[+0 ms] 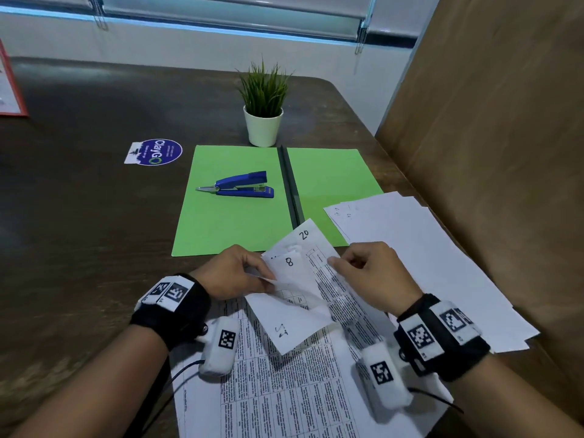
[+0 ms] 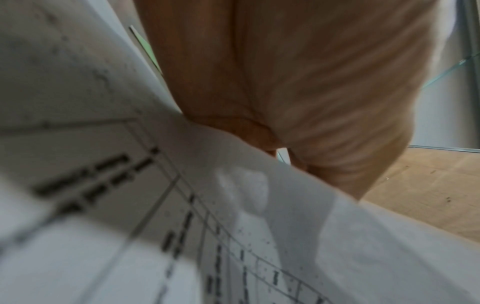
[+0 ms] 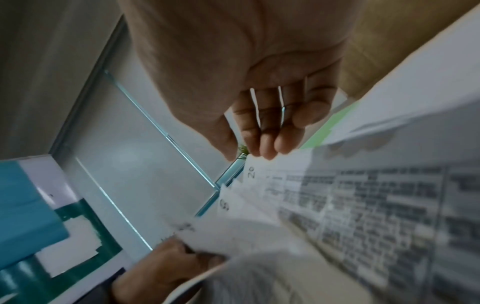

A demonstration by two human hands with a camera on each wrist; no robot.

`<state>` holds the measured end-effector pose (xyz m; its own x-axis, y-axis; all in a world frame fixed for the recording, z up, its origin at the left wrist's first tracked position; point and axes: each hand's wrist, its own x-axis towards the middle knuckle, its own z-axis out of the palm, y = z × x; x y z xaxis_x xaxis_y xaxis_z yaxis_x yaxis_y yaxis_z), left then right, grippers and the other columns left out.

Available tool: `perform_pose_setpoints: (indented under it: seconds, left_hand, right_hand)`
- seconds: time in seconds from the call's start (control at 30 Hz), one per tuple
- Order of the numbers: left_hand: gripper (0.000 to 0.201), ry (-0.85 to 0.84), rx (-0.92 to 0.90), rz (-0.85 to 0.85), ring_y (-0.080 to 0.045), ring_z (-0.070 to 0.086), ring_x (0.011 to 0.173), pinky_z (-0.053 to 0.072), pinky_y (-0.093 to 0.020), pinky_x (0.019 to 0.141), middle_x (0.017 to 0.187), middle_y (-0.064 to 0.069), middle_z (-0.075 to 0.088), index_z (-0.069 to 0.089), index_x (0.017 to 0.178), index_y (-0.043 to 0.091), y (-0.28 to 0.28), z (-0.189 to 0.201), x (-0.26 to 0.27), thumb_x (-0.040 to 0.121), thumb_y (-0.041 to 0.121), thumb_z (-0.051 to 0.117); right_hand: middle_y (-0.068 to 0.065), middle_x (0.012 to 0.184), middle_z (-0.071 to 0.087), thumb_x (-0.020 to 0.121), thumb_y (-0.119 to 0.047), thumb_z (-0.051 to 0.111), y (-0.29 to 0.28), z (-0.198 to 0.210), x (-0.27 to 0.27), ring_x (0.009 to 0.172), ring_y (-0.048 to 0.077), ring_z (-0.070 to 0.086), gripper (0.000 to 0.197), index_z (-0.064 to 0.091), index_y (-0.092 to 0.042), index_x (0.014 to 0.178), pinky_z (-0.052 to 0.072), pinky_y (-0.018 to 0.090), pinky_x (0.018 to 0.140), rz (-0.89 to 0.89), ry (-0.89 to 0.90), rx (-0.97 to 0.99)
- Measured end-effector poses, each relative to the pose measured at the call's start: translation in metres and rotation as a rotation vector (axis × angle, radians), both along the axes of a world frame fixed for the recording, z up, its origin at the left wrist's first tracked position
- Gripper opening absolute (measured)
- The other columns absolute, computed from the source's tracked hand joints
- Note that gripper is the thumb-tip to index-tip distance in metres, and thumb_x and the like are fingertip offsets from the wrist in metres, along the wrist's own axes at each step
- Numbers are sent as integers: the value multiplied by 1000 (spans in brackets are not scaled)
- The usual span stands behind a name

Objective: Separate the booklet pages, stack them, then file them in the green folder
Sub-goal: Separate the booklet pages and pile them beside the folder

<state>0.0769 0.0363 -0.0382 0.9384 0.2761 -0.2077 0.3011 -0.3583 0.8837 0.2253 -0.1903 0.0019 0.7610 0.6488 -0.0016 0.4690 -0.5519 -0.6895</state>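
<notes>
Booklet pages [image 1: 294,289] are partly separated: both the left hand [image 1: 234,273] and right hand [image 1: 376,276] pinch sheets, loose pages [image 1: 426,248] lie stacked, green folder [image 1: 230,216] unfilled.

Blue stapler [image 1: 239,185] lay closed, ahead of grip and slightly left, metal tip pointing left. Small potted grass plant [image 1: 264,106] in white pot stood upright farther ahead. Round blue ClayGo sticker [image 1: 155,152] lay flat on dark wooden table [image 1: 88,197], far ahead-left. Red-edged sheet [image 1: 11,86] at far left edge.
</notes>
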Motion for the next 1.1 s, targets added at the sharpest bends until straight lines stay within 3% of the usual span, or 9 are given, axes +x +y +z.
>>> perform_pose_setpoints:
  seconds: [0.27, 0.5, 0.6, 0.67, 0.73, 0.8, 0.9, 0.97, 1.1]
  left_hand:
    - [12, 4, -13, 9, -5, 68, 71, 53, -20, 72, 80, 6, 78, 82, 73, 20, -3, 2, -1, 75, 9, 87]
    - [7, -10, -69, -8, -17, 70, 78, 58, -42, 85, 86, -4, 78, 82, 72, 19, -3, 1, -2, 72, 19, 89]
    - [61, -20, -60, -12, -33, 69, 78, 57, -45, 86, 86, -13, 75, 77, 72, 2, -1, -3, -2, 70, 63, 80]
    - [85, 4, -29, 0, -25, 62, 59, 54, -32, 81, 67, -12, 64, 63, 65, -10, 0, -1, -1, 82, 73, 52]
    - [78, 2, 8, 14, -16, 60, 55, 52, -27, 79, 60, -4, 65, 69, 59, 5, 0, 0, 0, 84, 71, 39]
    - [65, -22, -29, 1, -11, 64, 66, 53, -33, 83, 73, -4, 73, 79, 69, 17, 0, -1, 0, 82, 74, 51]
    - [23, -121, -83, 24, -4, 68, 84, 51, -31, 86, 91, 2, 76, 73, 79, 13, 1, -8, 0, 73, 32, 85]
    - [31, -180, -135, 18, -5, 67, 108, 51, -32, 95, 113, 2, 73, 61, 79, 18, 3, -11, 0, 71, 5, 89]
    - [37, -189, -149, 23, -11, 61, 125, 49, -40, 108, 133, 6, 65, 67, 74, 29, 9, -17, 1, 71, 0, 88]
  right_hand:
    - [-9, 77, 71, 81, -46, 77, 10, -7, -16, 72, 9, 65, 23, 72, -24, 83, 57, 34, 73, 39, 80, 152]
    - [-15, 85, 67, 68, -54, 79, 13, -23, -35, 74, 5, 65, 34, 71, -33, 93, 58, 36, 74, 128, 43, 172]
    - [-15, 83, 65, 63, -57, 75, 16, -26, -32, 68, 8, 64, 39, 69, -36, 95, 58, 37, 71, 68, 33, 213]
    - [-12, 78, 66, 67, -49, 80, 18, -26, -32, 67, 9, 63, 32, 72, -31, 91, 58, 37, 70, 68, 37, 207]
    - [-9, 74, 68, 72, -34, 86, 20, -26, -34, 66, 8, 62, 20, 74, -25, 86, 58, 30, 70, 78, 65, 178]
    - [-7, 71, 68, 75, -27, 86, 22, -23, -39, 64, 6, 60, 14, 73, -24, 80, 54, 21, 65, 98, 61, 147]
    - [-6, 68, 68, 77, -20, 82, 25, -23, -44, 63, 8, 61, 12, 72, -19, 70, 54, 28, 63, 114, 62, 152]
    - [-7, 66, 67, 76, -17, 81, 27, -27, -45, 62, 9, 61, 16, 69, -18, 66, 55, 35, 64, 111, 52, 163]
    - [-9, 68, 66, 77, -13, 80, 29, -30, -47, 64, 9, 60, 16, 69, -17, 66, 54, 36, 67, 126, 27, 181]
